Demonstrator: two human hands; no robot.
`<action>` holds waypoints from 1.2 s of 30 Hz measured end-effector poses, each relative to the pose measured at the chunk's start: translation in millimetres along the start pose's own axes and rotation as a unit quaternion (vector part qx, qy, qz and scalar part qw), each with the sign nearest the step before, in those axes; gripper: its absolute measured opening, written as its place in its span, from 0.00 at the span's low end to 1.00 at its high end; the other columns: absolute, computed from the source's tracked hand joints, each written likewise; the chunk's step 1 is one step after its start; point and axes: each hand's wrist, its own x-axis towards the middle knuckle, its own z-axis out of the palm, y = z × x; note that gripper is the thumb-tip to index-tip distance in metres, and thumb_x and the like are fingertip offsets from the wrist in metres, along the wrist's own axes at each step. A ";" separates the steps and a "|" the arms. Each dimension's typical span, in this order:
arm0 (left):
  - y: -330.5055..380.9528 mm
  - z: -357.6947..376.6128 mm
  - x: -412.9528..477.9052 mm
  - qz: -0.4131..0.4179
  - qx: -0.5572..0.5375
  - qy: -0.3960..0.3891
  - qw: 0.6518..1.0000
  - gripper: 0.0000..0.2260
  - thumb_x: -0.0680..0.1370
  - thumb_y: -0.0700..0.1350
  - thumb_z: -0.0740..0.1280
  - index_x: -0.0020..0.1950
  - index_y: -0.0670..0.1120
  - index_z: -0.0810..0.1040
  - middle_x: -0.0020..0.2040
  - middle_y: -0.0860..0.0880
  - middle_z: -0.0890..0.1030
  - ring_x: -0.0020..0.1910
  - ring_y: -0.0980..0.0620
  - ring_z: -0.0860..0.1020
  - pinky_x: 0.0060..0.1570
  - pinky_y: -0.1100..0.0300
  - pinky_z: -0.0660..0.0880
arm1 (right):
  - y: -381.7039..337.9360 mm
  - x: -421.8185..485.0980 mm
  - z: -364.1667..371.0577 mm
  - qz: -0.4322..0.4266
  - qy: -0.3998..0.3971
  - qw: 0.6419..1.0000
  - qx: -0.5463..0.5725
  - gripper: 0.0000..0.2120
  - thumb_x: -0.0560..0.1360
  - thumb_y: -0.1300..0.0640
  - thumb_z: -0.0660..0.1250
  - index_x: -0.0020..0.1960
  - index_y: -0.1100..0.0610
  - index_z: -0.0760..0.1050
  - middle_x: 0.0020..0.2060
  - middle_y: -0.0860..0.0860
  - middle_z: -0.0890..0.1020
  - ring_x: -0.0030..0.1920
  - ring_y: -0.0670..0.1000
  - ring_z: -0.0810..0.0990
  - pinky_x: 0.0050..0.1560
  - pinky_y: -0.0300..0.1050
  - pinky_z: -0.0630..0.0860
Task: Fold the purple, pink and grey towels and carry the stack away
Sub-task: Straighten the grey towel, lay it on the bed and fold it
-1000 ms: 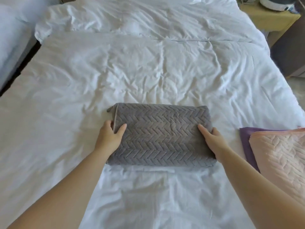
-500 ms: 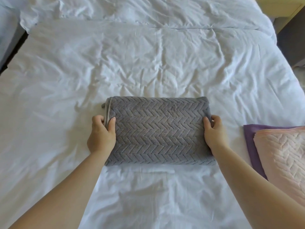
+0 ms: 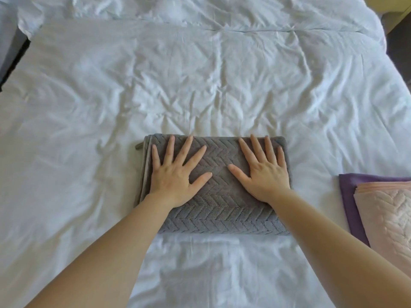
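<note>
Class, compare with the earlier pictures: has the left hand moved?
Yes. Against the grey towel, the left hand went from its left edge inward onto its top, fingers spread flat.

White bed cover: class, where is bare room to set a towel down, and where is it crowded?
Free: the white bed cover left of the folded grey herringbone towel and beyond it. Crowded: the right edge, where a folded pink towel lies on a purple towel.

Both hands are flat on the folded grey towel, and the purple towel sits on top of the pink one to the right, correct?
Not quite: in the head view the pink towel lies on top of the purple towel. The left hand and right hand are flat on the folded grey towel, that pair to its right.
</note>
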 end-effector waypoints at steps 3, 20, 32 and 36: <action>-7.4 12.9 -0.9 0.003 0.008 0.000 1.000 0.31 0.72 0.75 0.36 0.73 0.68 0.35 0.77 0.58 0.35 0.77 0.44 0.39 0.70 0.35 0.34 | 12.7 -8.9 16.9 0.015 0.010 1.000 0.010 0.35 0.71 0.25 0.38 0.74 0.36 0.36 0.77 0.40 0.43 0.76 0.48 0.37 0.75 0.54 0.37; -7.2 47.5 12.4 0.006 0.013 0.025 1.000 0.32 0.73 0.72 0.40 0.75 0.64 0.44 0.79 0.54 0.47 0.77 0.42 0.51 0.71 0.33 0.46 | 21.8 6.6 57.0 0.022 0.049 0.998 0.032 0.33 0.73 0.28 0.40 0.75 0.37 0.39 0.76 0.39 0.43 0.77 0.48 0.39 0.75 0.55 0.40; -22.6 14.0 -28.4 -0.176 -0.081 0.040 0.980 0.31 0.77 0.68 0.51 0.77 0.60 0.47 0.79 0.56 0.44 0.78 0.46 0.49 0.73 0.40 0.44 | 36.4 -17.6 30.7 0.110 0.063 0.968 0.216 0.32 0.74 0.35 0.58 0.74 0.35 0.48 0.77 0.41 0.44 0.77 0.50 0.46 0.73 0.50 0.50; -26.8 11.4 -53.2 -0.272 -0.267 0.012 0.925 0.33 0.76 0.63 0.59 0.77 0.60 0.47 0.76 0.46 0.60 0.70 0.39 0.65 0.66 0.44 0.65 | 47.2 -39.4 29.0 0.175 0.036 0.929 0.325 0.32 0.74 0.42 0.64 0.73 0.34 0.52 0.74 0.50 0.62 0.70 0.52 0.65 0.63 0.47 0.64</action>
